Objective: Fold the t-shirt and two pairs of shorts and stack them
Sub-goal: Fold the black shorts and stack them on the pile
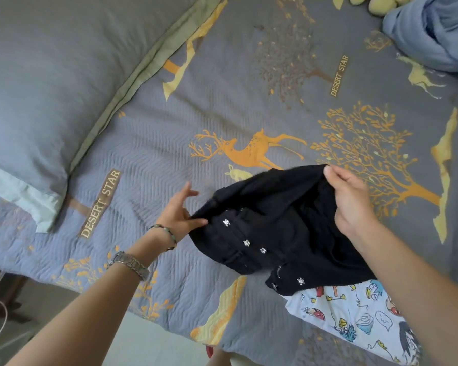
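A pair of black shorts [270, 220] with small silver studs hangs bunched just above the bed, held between both hands. My left hand [179, 213] pinches its left edge with thumb and forefinger, the other fingers spread. My right hand [351, 199] grips the upper right edge of the shorts. Below the shorts, at the near right, lies a white garment with a cartoon print [354, 315], partly covered by the shorts and by my right forearm. I cannot tell whether it is the t-shirt or the other shorts.
The grey bedspread [222, 107] with orange deer and trees covers the bed. A large grey pillow [37, 88] lies at the left. A crumpled blue cloth [434, 30] and yellowish soft items [381, 5] sit at the far right. The bed's near edge runs bottom left, floor beyond.
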Demonstrator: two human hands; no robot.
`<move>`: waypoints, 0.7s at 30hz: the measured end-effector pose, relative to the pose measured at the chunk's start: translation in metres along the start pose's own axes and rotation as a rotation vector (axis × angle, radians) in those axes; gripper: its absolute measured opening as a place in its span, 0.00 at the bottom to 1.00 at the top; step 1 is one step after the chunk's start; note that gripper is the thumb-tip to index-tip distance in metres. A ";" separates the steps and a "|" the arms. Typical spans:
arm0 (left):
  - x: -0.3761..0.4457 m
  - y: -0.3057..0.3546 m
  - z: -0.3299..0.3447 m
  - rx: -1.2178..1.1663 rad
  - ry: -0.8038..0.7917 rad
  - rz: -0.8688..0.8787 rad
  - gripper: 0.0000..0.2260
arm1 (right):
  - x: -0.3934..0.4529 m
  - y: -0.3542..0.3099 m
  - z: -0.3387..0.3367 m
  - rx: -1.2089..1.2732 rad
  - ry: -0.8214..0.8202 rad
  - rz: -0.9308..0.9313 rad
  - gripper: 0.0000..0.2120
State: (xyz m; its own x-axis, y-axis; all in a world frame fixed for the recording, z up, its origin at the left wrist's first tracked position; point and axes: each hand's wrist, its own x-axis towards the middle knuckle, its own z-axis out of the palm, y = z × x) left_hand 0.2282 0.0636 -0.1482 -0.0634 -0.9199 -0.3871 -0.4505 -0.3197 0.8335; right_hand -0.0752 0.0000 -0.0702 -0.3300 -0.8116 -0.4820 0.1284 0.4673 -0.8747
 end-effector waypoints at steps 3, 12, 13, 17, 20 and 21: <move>-0.001 -0.006 -0.005 0.049 0.073 -0.024 0.38 | 0.006 0.004 0.002 -0.237 -0.024 -0.073 0.04; -0.009 0.025 0.017 0.212 0.326 0.138 0.27 | 0.001 0.014 0.025 -1.150 -0.445 -0.865 0.16; -0.007 0.033 0.021 0.230 0.331 0.182 0.25 | 0.004 0.015 0.026 -1.224 -0.500 -0.923 0.18; 0.005 0.059 0.045 0.296 0.228 0.282 0.18 | 0.016 0.015 0.035 -1.402 -0.624 -1.118 0.20; 0.014 0.074 0.065 0.353 0.041 0.178 0.18 | 0.024 0.013 0.041 -1.463 -0.674 -1.194 0.14; 0.016 0.076 0.069 0.400 -0.008 0.160 0.18 | 0.025 0.012 0.042 -1.451 -0.679 -1.168 0.10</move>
State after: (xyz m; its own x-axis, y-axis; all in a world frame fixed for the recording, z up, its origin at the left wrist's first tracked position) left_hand 0.1310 0.0399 -0.1184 -0.1668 -0.9485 -0.2693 -0.7438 -0.0582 0.6658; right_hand -0.0423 -0.0296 -0.0945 0.7186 -0.6937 -0.0491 -0.6871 -0.6975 -0.2033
